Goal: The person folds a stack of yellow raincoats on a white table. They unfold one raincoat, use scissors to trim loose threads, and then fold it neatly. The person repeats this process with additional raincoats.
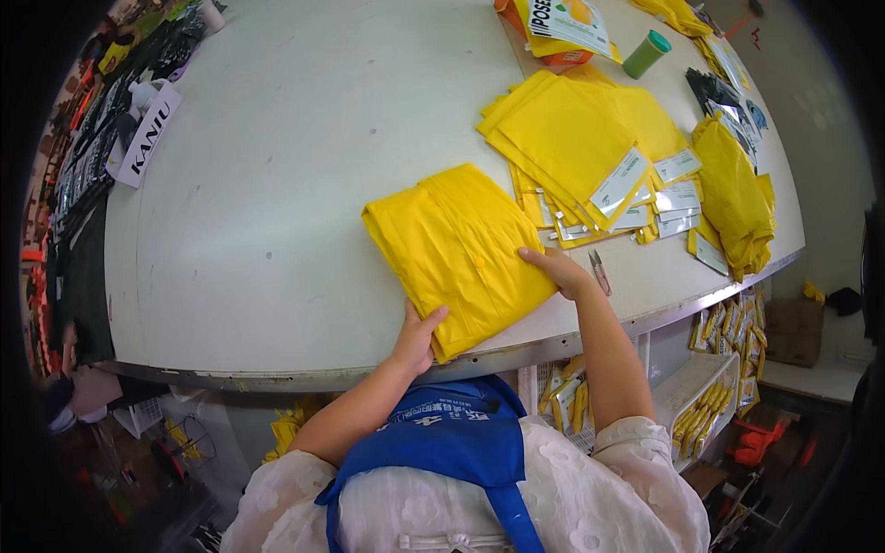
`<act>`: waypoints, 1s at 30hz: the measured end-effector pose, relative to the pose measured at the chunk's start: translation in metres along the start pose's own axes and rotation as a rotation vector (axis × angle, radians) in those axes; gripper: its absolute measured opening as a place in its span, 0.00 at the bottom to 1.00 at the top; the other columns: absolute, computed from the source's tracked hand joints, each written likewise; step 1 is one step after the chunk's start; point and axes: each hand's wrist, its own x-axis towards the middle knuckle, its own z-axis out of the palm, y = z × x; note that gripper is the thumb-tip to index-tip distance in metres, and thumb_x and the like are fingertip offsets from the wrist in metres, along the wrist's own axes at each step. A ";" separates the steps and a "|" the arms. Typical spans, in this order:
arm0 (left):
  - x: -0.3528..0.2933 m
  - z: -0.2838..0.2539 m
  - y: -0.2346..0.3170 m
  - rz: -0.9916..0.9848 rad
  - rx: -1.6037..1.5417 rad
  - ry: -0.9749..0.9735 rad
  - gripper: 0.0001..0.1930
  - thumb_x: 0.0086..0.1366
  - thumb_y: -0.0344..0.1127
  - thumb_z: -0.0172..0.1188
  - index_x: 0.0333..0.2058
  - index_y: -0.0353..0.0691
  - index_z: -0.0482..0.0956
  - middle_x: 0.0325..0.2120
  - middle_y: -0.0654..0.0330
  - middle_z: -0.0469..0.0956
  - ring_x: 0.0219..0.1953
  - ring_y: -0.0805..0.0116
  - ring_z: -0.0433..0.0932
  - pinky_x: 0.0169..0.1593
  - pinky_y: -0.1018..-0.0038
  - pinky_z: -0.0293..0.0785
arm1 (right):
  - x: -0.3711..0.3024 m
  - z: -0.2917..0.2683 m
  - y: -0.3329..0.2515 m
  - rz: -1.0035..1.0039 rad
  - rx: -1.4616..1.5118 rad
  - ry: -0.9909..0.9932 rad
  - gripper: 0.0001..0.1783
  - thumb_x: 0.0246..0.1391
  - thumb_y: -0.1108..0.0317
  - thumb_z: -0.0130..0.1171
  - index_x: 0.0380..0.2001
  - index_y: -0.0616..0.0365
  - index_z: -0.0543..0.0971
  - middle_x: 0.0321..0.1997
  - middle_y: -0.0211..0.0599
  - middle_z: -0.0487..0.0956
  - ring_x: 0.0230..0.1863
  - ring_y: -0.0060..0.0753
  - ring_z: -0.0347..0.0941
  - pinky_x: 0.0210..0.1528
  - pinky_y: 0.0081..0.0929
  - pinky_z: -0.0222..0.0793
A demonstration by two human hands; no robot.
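Note:
A folded yellow raincoat (461, 263), with snap buttons down its front, lies at the near edge of the white table. My left hand (417, 339) grips its near left corner, thumb on top and fingers underneath. At the right side my right hand (555, 269) holds the edge in the same way, its fingers mostly hidden below. Just right of that hand lies a small pair of thread snips (600, 273). Beyond it, a loose stack of flat yellow bags (562, 138) with pale labels partly touches the raincoat's far right side.
A crumpled yellow bundle (733, 194) sits at the table's right edge. Farther back stand a green-lidded container (647, 53) and an orange box (567, 57) with a printed yellow packet on it. Dark garments and a white sign (146, 138) line the left edge. Below right, a white rack (705, 392) holds yellow packets.

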 end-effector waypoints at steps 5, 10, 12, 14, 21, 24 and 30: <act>-0.001 -0.020 0.007 -0.158 -0.269 0.015 0.29 0.65 0.33 0.55 0.62 0.45 0.55 0.59 0.54 0.63 0.60 0.56 0.65 0.61 0.57 0.65 | -0.004 0.008 0.001 -0.020 0.111 -0.190 0.39 0.53 0.51 0.61 0.62 0.59 0.62 0.57 0.40 0.73 0.56 0.32 0.71 0.59 0.30 0.65; 0.000 -0.027 0.021 -0.282 -0.100 -0.018 0.27 0.65 0.32 0.56 0.61 0.41 0.59 0.56 0.54 0.68 0.57 0.55 0.70 0.59 0.59 0.68 | 0.006 0.009 0.013 0.068 0.287 -0.299 0.39 0.51 0.59 0.64 0.63 0.58 0.61 0.59 0.38 0.71 0.57 0.33 0.70 0.60 0.29 0.65; 0.003 -0.032 0.024 -0.336 -0.073 -0.073 0.27 0.63 0.30 0.57 0.60 0.40 0.59 0.55 0.55 0.69 0.56 0.56 0.69 0.59 0.61 0.68 | 0.013 0.009 0.014 0.064 0.239 -0.403 0.40 0.48 0.63 0.66 0.63 0.57 0.61 0.60 0.36 0.71 0.58 0.33 0.69 0.61 0.31 0.64; 0.002 -0.035 0.022 -0.335 0.014 -0.067 0.26 0.62 0.28 0.57 0.58 0.38 0.62 0.54 0.55 0.70 0.55 0.57 0.70 0.58 0.63 0.69 | 0.013 0.015 0.015 -0.021 0.095 -0.381 0.40 0.46 0.66 0.67 0.63 0.55 0.62 0.58 0.39 0.73 0.57 0.34 0.70 0.60 0.32 0.65; 0.007 -0.022 -0.024 -0.155 0.161 0.141 0.24 0.59 0.25 0.58 0.55 0.35 0.65 0.51 0.54 0.73 0.52 0.59 0.73 0.52 0.67 0.72 | -0.041 0.102 -0.014 -0.382 -1.245 0.284 0.36 0.43 0.64 0.63 0.59 0.57 0.66 0.47 0.46 0.77 0.50 0.50 0.72 0.49 0.39 0.68; 0.013 -0.018 -0.018 -0.182 0.058 0.109 0.23 0.64 0.33 0.56 0.57 0.40 0.65 0.52 0.57 0.71 0.52 0.63 0.73 0.49 0.69 0.74 | -0.075 0.147 -0.010 -0.592 -1.304 0.403 0.48 0.34 0.52 0.69 0.57 0.67 0.65 0.55 0.49 0.71 0.54 0.52 0.66 0.52 0.46 0.61; -0.010 -0.011 0.005 -0.433 0.064 -0.184 0.24 0.70 0.54 0.44 0.60 0.53 0.61 0.59 0.62 0.65 0.57 0.69 0.68 0.52 0.68 0.72 | -0.086 0.175 0.019 -0.636 -1.464 0.492 0.60 0.22 0.41 0.72 0.56 0.72 0.63 0.57 0.60 0.64 0.55 0.61 0.61 0.56 0.56 0.51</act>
